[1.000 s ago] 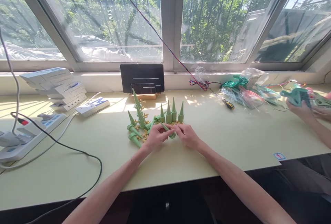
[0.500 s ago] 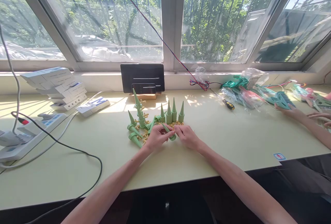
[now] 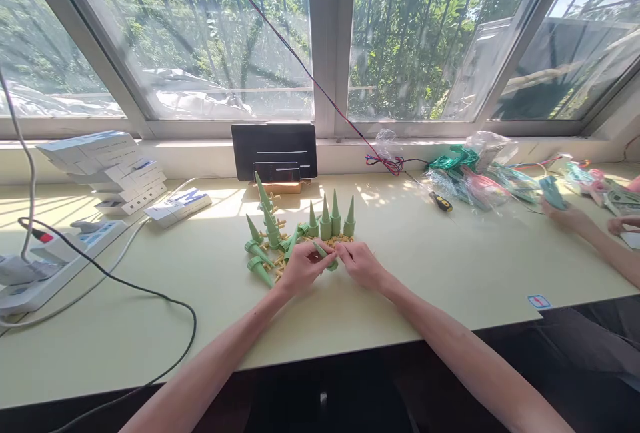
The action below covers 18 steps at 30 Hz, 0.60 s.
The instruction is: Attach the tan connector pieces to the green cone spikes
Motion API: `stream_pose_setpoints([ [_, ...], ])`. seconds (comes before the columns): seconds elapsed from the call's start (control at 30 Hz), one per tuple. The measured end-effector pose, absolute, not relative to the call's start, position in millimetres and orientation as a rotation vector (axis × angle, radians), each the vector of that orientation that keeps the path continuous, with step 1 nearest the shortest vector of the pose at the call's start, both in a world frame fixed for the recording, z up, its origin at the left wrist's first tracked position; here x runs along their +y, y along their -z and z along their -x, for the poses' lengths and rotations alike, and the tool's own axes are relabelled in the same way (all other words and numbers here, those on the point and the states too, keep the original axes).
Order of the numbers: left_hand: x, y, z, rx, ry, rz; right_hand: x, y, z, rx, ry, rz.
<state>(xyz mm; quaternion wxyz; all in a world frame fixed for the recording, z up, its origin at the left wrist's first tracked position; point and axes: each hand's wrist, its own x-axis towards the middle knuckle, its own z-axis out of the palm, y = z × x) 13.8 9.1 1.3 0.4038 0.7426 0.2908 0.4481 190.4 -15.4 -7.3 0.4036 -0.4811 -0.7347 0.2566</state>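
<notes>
Windows [image 3: 415, 40] behind the tablet [image 3: 305, 146] light the pale-yellow counter [image 3: 450, 266]. Before the tablet, left fingers [image 3: 325, 262] grip a tapered green spike [image 3: 319, 248]; right fingers [image 3: 347, 252] adjoin it, hold unclear.

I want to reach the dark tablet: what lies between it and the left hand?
In the head view, green cones and yellowish pegs lie between the left hand and the dark tablet, with a tan block at the tablet's foot.
</notes>
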Motion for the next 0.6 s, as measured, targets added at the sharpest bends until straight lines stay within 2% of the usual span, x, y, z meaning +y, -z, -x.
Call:
stream_pose_setpoints([
  [0.6, 7.1, -4.2, -11.9, 0.712, -1.237, -2.263, -16.1, 5.0, -188.0, -1.821, -0.679, 1.162],
])
